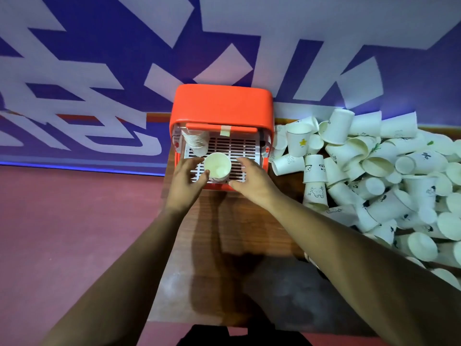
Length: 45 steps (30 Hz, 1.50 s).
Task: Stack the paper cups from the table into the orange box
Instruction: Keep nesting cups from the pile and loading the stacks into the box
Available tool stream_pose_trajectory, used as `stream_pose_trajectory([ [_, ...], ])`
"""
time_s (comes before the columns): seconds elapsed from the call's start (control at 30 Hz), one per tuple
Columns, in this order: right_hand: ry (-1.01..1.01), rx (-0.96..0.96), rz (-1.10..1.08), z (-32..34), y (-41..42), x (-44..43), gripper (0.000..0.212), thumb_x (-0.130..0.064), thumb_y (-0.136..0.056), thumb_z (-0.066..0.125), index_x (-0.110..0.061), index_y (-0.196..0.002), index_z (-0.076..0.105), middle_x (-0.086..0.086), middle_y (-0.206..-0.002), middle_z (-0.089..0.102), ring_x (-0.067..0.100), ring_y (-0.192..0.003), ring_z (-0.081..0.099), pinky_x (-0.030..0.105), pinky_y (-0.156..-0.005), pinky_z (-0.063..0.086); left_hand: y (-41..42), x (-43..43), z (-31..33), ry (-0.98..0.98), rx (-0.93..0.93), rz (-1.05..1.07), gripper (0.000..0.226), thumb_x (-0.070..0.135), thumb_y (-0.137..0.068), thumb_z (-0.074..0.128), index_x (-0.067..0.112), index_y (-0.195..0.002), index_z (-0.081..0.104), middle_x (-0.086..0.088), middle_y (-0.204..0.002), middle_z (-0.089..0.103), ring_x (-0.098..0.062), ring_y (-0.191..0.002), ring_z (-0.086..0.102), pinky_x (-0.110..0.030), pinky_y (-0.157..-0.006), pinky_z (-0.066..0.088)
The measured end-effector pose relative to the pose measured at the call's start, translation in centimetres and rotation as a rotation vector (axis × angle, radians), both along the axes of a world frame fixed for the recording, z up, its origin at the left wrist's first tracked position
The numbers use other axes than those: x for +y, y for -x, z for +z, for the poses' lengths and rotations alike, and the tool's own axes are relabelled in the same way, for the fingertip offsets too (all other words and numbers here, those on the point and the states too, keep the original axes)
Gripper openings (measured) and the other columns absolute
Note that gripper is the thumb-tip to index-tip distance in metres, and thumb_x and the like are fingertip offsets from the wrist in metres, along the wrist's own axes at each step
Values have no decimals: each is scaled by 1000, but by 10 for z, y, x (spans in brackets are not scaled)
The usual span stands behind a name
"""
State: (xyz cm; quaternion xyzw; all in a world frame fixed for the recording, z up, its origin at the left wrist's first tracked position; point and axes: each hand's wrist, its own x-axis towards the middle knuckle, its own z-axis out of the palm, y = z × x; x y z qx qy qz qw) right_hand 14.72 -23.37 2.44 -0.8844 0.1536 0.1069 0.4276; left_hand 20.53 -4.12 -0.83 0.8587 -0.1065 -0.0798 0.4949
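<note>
One white paper cup [217, 167], mouth up and long axis vertical, is flanked inside the orange plastic box [222, 103]. The left hand [187, 176] is set at its 9 o'clock with the thumb touching, and the right hand [252, 178] just beside at 3 o'clock. Both sets of fingers [193, 161] are held loosely spread, with nothing gripped. A nested stack of white cups [197, 142] is seen at the box's 11 o'clock. Loose paper cups [374, 171] are heaped on the wooden bench [237, 221] at 3 o'clock, nearer the right hand.

On my feed I see a blue wall [124, 33] covered in big white angular shapes [324, 18], with a short orange stripe [82, 118] low on its left part, a glowing blue strip [74, 166] along its foot, and a dull red floor [74, 233] spreading below it.
</note>
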Motion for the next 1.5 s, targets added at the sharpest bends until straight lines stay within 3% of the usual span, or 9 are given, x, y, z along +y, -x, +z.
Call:
stream_pose_trajectory([
  [0.2, 73, -80, -154, 15, 90, -80, 48, -17, -86, 70, -12, -131, 53, 6, -128, 58, 15, -118, 55, 33, -102, 46, 36, -27, 22, 190, 13, -40, 9, 20, -91, 62, 24, -98, 64, 5, -101, 64, -4, -84, 60, -18, -71, 46],
  [0.47, 245, -12, -281, 5, 199, -148, 40, -13, -82, 74, -5, -119, 61, 11, -113, 59, 26, -105, 59, 35, -93, 47, 103, -115, -4, 64, 172, -543, 11, 23, -88, 65, 25, -97, 61, -5, -96, 60, -17, -85, 60, -23, -76, 48],
  [0.63, 357, 190, -79, -13, 249, -143, 68, -55, -74, 64, -17, -128, 53, 4, -122, 52, 25, -113, 53, 45, -95, 46, 141, -157, -27, -116, 240, -685, 23, 23, -87, 72, 20, -107, 62, -2, -106, 59, -13, -93, 57, -26, -85, 46],
  [0.8, 537, 307, 107, -33, 266, -125, 87, -56, -76, 67, -16, -144, 31, 6, -132, 42, 29, -119, 47, 45, -88, 50, 164, -172, -40, -259, 252, -969, 60, 34, -80, 77, 18, -133, 56, 1, -126, 53, -10, -115, 51, -14, -95, 34],
  [0.9, 612, 229, 109, -40, 267, -121, 76, -44, -79, 64, -13, -142, 35, 7, -128, 47, 28, -121, 46, 44, -90, 49, 173, -173, -48, -290, 224, -1002, 78, 48, -72, 75, 18, -139, 51, -1, -131, 54, -12, -121, 50, -11, -98, 31],
  [1.07, 460, 168, 16, -43, 263, -125, 69, -45, -80, 63, -18, -139, 39, 4, -133, 50, 27, -124, 43, 42, -103, 38, 179, -173, -47, -227, 234, -925, 75, 35, -74, 86, 21, -139, 51, 3, -133, 52, -2, -120, 46, 3, -93, 23],
  [1.17, 273, 69, -80, -32, 262, -126, 71, -39, -78, 71, -21, -139, 41, 2, -134, 50, 24, -125, 44, 42, -103, 39, 176, -167, -38, -117, 325, -842, 63, 26, -73, 86, 25, -127, 54, 12, -121, 58, 6, -104, 53, -9, -90, 37],
  [1.3, 287, -35, -200, -19, 277, -137, 78, -38, -74, 77, -15, -140, 44, 6, -136, 47, 24, -127, 43, 39, -105, 39, 171, -155, -32, 41, 457, -685, 57, 36, -67, 85, 30, -115, 54, 9, -112, 65, -15, -108, 62, -33, -94, 50],
  [1.5, 534, 315, -239, -31, 308, -134, 96, -60, -70, 72, -7, -142, 38, 17, -135, 45, 37, -126, 42, 47, -105, 38, 170, -143, -26, 109, 522, -608, 64, 22, -75, 86, 30, -128, 52, 6, -123, 62, -6, -112, 59, -19, -92, 48],
])
